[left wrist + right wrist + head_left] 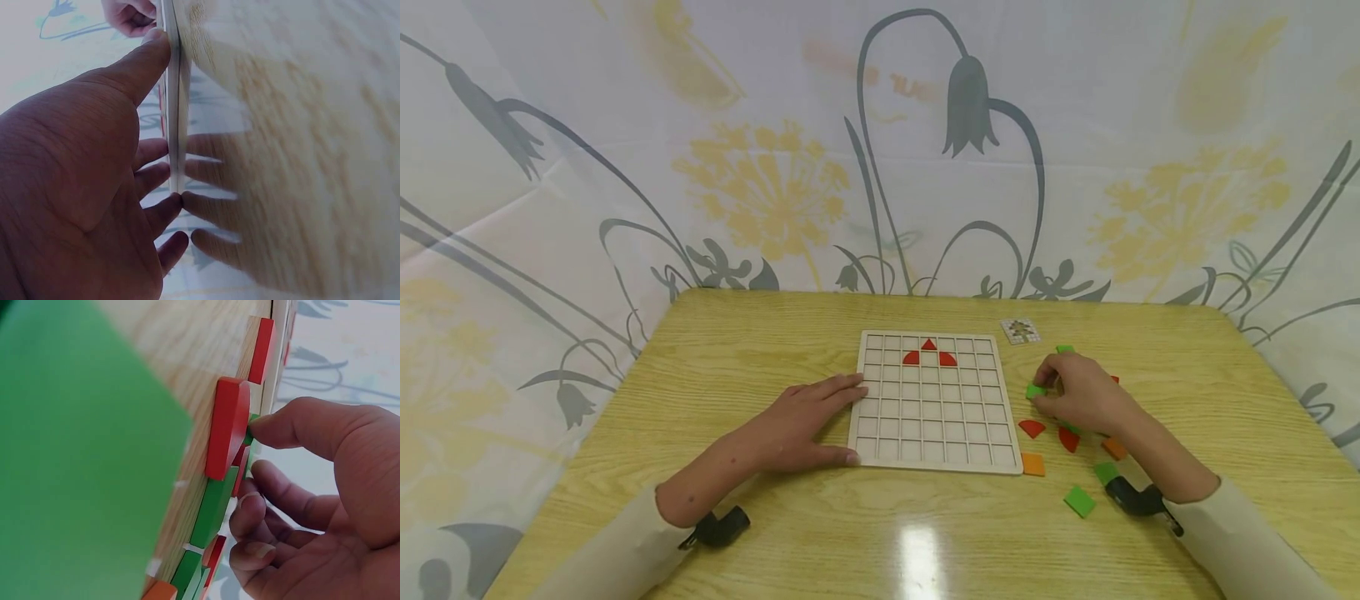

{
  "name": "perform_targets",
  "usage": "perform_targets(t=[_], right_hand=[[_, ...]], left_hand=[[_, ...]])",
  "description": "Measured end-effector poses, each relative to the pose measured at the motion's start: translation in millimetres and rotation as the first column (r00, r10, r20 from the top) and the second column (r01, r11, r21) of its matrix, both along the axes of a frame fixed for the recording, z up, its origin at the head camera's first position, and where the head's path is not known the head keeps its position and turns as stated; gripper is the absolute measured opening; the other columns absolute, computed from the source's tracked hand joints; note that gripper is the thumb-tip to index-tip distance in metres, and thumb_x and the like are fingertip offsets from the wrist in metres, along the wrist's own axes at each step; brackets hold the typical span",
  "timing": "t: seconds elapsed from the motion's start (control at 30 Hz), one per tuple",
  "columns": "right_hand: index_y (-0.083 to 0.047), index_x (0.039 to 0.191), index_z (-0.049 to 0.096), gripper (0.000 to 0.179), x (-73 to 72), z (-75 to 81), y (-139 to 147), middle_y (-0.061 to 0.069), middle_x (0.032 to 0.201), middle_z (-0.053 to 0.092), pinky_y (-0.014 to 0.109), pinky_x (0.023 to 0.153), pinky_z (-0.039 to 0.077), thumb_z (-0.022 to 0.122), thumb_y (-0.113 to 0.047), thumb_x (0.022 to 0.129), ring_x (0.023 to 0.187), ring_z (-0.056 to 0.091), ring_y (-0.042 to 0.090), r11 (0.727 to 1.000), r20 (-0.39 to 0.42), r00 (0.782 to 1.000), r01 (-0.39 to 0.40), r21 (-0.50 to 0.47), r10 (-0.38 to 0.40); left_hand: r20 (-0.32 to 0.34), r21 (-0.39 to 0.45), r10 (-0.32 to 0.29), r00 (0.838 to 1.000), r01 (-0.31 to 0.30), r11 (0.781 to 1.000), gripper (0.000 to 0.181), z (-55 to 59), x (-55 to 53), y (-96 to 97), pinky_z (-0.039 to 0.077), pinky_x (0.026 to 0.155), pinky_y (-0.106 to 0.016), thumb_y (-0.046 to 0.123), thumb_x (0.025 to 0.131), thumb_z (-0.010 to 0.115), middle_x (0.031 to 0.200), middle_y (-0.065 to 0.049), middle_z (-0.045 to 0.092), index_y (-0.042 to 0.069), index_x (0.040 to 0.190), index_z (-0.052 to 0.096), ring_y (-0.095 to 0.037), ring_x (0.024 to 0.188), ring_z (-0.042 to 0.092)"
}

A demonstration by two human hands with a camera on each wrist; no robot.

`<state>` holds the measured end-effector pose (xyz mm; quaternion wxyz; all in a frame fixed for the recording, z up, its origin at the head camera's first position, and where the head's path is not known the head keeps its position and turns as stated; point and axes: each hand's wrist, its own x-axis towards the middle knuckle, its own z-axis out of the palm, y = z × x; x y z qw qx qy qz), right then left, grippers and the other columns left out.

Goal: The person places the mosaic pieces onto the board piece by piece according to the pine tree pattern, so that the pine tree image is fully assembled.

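A pale wooden grid board [930, 411] lies on the table. My left hand [801, 425] rests along its left edge with fingers straight and thumb at the near corner; the left wrist view shows the thumb on the board's edge [173, 94]. Near the top of the grid sit a red triangle [928, 344] and two red quarter-circle tiles [948, 359]. Right of the board, my right hand [1086, 392] pinches a small green tile [1034, 391] between thumb and fingers. In the right wrist view, red tiles [228, 428] partly hide that green one.
Around my right hand lie loose tiles: a red quarter-circle [1032, 428], an orange square [1033, 464], a green square [1080, 502] and several others. A small pattern card [1020, 331] lies beyond the board's far right corner. A flower-printed cloth [775, 208] hangs behind the table.
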<state>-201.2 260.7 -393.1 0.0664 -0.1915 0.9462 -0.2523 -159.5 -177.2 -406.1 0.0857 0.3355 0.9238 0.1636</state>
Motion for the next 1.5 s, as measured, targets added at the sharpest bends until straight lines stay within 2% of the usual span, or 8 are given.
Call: perform_targets(t=[0.17, 0.37, 0.7, 0.87, 1.17, 1.5], right_hand=[[-0.001, 0.106, 0.067, 0.023, 0.9, 1.3, -1, 0.002, 0.088, 0.064, 0.035, 0.068, 0.050, 0.081, -0.013, 0.092, 0.075, 0.057, 0.015, 1.000, 0.009, 1.000, -0.005, -0.016, 0.005], [-0.002, 0.106, 0.066, 0.023, 2.5, 3.2, -1, 0.002, 0.089, 0.065, 0.033, 0.068, 0.051, 0.082, -0.010, 0.093, 0.078, 0.058, 0.014, 0.999, -0.008, 1.000, -0.025, -0.041, 0.025], [-0.003, 0.103, 0.065, 0.008, 0.2, 7.3, -3, 0.001, 0.089, 0.065, 0.032, 0.069, 0.051, 0.072, -0.002, 0.099, 0.079, 0.058, 0.015, 0.998, 0.019, 0.999, -0.049, -0.048, 0.050], [-0.003, 0.103, 0.065, 0.006, -4.1, 14.7, -8, 0.003, 0.087, 0.065, 0.034, 0.069, 0.050, 0.070, -0.001, 0.100, 0.077, 0.057, 0.016, 0.997, 0.028, 0.998, -0.055, -0.059, 0.057], [-0.003, 0.102, 0.066, 0.007, -10.9, 29.4, -27, 0.003, 0.088, 0.065, 0.035, 0.071, 0.052, 0.070, 0.001, 0.099, 0.078, 0.058, 0.017, 0.993, -0.026, 0.995, -0.098, -0.064, 0.097], [-0.003, 0.101, 0.067, 0.005, -26.6, 33.9, -53, 0.004, 0.088, 0.065, 0.038, 0.074, 0.051, 0.070, 0.001, 0.100, 0.078, 0.058, 0.018, 0.988, -0.034, 0.990, -0.136, -0.070, 0.134]], left_hand=[[-0.005, 0.006, -0.004, 1.000, 0.004, 1.000, 0.092, 0.6, 0.5, -0.3, 0.030, 0.119, -0.064, 0.062, 0.095, 0.072, 0.176, -0.003, 0.025, 0.019, 0.167, 0.035, -0.030, 0.158, 0.033], [0.005, 0.005, -0.001, 1.000, 0.001, 1.000, 0.093, 0.9, 0.4, 0.0, 0.029, 0.121, -0.063, 0.063, 0.095, 0.072, 0.176, -0.001, 0.023, 0.020, 0.168, 0.034, -0.028, 0.159, 0.031], [-0.001, 0.012, -0.010, 1.000, 0.010, 1.000, 0.092, 1.0, 0.6, -0.3, 0.030, 0.119, -0.064, 0.062, 0.096, 0.071, 0.176, -0.003, 0.025, 0.018, 0.168, 0.035, -0.030, 0.158, 0.033], [0.008, 0.009, -0.006, 1.000, 0.006, 1.000, 0.092, 2.2, 0.9, 0.1, 0.029, 0.120, -0.064, 0.061, 0.096, 0.072, 0.176, -0.003, 0.024, 0.018, 0.168, 0.034, -0.030, 0.158, 0.032], [0.001, 0.006, -0.005, 1.000, 0.005, 1.000, 0.092, 1.5, 0.0, 0.0, 0.030, 0.119, -0.064, 0.062, 0.096, 0.072, 0.176, -0.003, 0.025, 0.018, 0.168, 0.035, -0.030, 0.158, 0.033], [0.007, 0.006, -0.008, 1.000, 0.008, 1.000, 0.091, 0.7, -0.3, 0.2, 0.029, 0.120, -0.064, 0.063, 0.097, 0.070, 0.176, -0.003, 0.025, 0.018, 0.168, 0.034, -0.030, 0.158, 0.032]])
